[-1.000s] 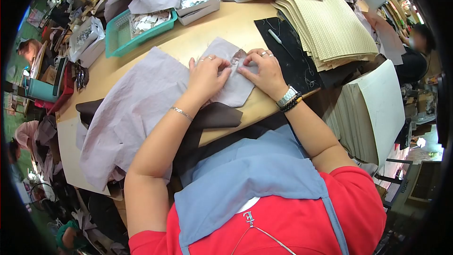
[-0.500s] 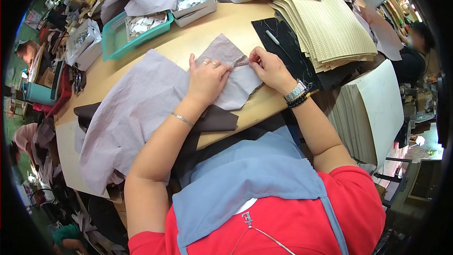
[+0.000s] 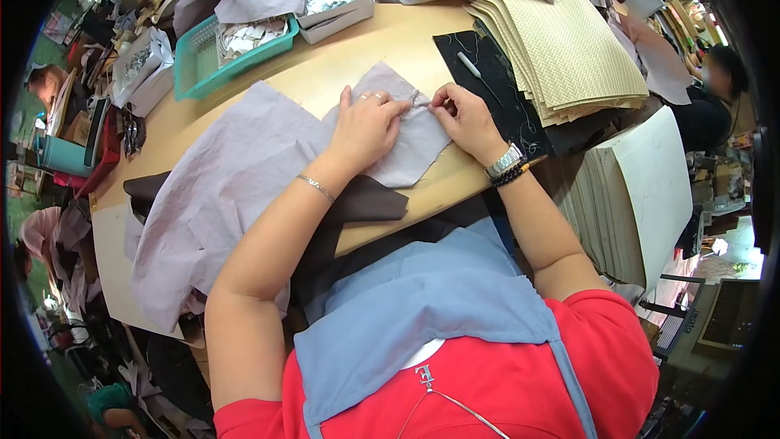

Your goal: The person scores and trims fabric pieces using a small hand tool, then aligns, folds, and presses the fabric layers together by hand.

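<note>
Little I can read here
My silver, letter-shaped metal pendant [image 3: 424, 375] resembles an E or F; small lettering [image 3: 691, 319] on the dark, rectangular metal frame [image 3: 679, 319] to my right seems to read "iwata".

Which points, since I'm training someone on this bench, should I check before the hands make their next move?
1. Small cloth steadied: ok, the left hand rests on it.
2. Small cloth flat: not ok, it is puckered near the fingertips.
3. Right hand has its grip: cannot tell; its fingertips are at the cloth, but anything between them is too small to see.
4. White-handled tool clear of both hands: ok, it lies on the black sheet.
5. Black sheet free of loose threads: not ok, some lie on it.
</note>
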The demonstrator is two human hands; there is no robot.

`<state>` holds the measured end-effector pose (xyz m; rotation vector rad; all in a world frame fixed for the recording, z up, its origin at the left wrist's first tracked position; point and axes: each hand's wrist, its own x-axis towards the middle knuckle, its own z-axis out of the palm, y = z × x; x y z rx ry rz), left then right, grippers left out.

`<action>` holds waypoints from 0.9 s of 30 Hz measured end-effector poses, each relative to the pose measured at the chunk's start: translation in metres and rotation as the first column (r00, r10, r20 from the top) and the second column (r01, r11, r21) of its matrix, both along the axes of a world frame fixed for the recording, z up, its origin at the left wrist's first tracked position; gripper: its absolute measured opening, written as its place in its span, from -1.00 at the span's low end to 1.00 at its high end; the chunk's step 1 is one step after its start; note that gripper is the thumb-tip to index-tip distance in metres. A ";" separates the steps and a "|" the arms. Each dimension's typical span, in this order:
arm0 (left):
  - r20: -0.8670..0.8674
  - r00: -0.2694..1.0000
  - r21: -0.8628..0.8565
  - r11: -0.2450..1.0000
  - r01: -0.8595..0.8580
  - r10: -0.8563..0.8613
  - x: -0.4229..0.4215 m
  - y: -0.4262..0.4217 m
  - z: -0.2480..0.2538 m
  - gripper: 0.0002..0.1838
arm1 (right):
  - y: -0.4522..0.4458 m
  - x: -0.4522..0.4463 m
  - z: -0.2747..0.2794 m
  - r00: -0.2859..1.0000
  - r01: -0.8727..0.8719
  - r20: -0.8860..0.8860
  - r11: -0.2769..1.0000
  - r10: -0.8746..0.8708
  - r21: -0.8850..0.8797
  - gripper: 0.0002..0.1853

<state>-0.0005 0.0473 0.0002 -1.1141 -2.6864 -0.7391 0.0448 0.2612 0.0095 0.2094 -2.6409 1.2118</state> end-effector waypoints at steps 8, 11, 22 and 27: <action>-0.022 1.000 -0.092 0.996 0.016 -0.018 -0.002 0.010 0.005 -0.61 | 0.011 -0.009 -0.002 0.999 0.017 -0.046 0.999 -0.015 0.035 -0.87; 0.004 1.000 -0.149 0.989 0.017 -0.016 -0.004 0.014 0.011 -0.55 | 0.011 -0.008 -0.003 0.997 0.015 -0.070 0.999 -0.013 0.033 -0.86; 0.019 0.999 -0.158 0.987 -0.037 0.041 0.001 0.025 0.008 -0.60 | 0.004 -0.004 0.002 0.921 -0.142 -0.314 0.950 0.230 0.277 -0.73; 0.058 0.994 -0.058 0.994 -0.094 0.098 0.005 0.016 0.006 -0.76 | 0.002 -0.005 0.000 0.913 -0.172 -0.305 0.934 0.271 0.314 -0.66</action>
